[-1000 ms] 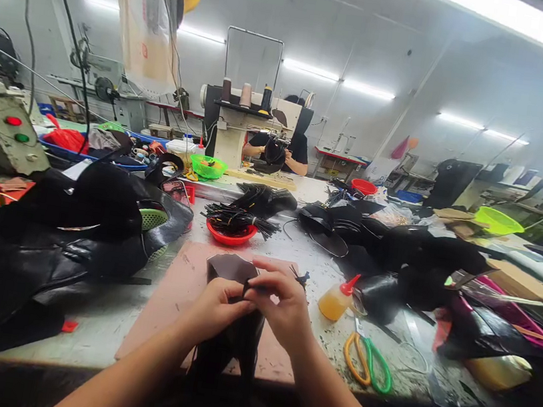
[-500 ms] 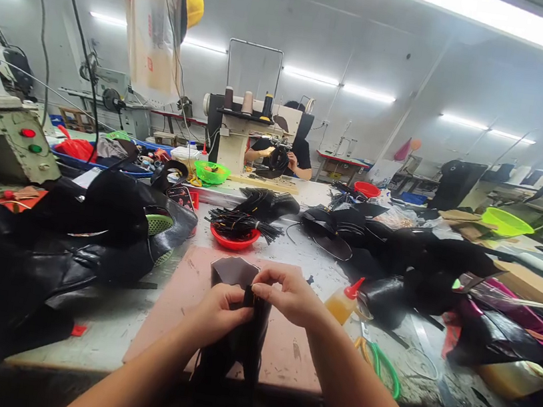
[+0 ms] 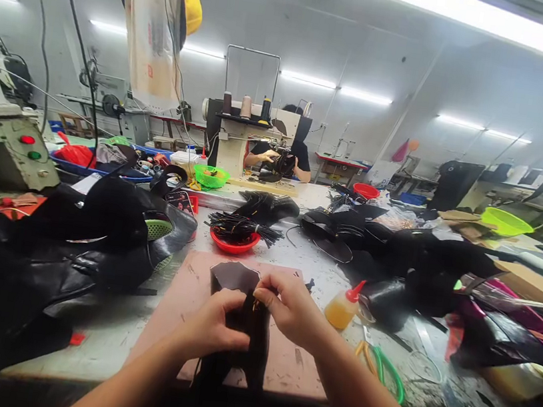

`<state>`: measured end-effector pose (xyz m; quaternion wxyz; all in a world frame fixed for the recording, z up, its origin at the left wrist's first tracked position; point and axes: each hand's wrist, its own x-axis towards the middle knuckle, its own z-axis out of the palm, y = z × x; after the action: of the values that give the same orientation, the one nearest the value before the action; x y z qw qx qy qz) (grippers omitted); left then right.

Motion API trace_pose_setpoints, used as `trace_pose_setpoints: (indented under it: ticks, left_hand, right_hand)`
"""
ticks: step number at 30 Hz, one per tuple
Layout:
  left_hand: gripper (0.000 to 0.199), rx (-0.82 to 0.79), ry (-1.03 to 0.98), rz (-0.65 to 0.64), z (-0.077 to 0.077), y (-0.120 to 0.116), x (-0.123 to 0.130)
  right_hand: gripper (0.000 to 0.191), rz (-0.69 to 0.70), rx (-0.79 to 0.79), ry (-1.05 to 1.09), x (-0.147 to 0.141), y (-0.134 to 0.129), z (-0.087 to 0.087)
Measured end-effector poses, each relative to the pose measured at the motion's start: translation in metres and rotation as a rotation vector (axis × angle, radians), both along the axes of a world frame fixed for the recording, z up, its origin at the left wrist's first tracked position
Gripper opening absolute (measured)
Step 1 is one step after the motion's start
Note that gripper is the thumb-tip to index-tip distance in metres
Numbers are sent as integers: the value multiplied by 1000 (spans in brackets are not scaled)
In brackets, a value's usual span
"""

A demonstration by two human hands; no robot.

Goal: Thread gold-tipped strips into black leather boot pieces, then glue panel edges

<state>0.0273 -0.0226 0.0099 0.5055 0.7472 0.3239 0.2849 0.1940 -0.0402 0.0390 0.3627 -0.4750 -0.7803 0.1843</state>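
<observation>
A black leather piece (image 3: 259, 343) stands on the pink work board (image 3: 168, 324) in front of me, its brownish panel (image 3: 235, 275) spread out at the top. My left hand (image 3: 218, 324) grips it from the left, thumb and fingers apart around the black part. On the right, my right hand (image 3: 287, 307) pinches its upper edge between thumb and forefinger. A small gold-coloured detail shows just beneath those fingertips; what exactly they pinch is too small to tell.
Right of the board stand a glue bottle (image 3: 343, 305) with a red tip and green-handled scissors (image 3: 389, 374). Behind is a red bowl (image 3: 234, 244) of black strips. Black leather pieces (image 3: 111, 228) heap up on the left. Across the table, a person works at a sewing machine (image 3: 236, 145).
My left thumb has slid lower on the leather, opening a wider gap to the fingers. The right hand has shifted slightly right, still pinching. The view has tilted up a little.
</observation>
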Motion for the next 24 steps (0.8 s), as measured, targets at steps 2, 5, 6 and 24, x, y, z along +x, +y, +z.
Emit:
trace_pose_setpoints:
  ticks: [2,5,6,24]
  left_hand:
    - [24,-45,-73,15,-2,0,-1]
    - [25,-38,-138,63,-2,0,0]
    - [24,-7,-116,88,-1,-1,2]
    - [34,69,-32,203,0,0,8]
  right_hand:
    - [15,25,-36,7,2,2,2]
    - [16,48,-57,24,4,3,5]
    - [16,48,-58,28,5,3,5]
    - [17,40,514,-117,0,4,-5]
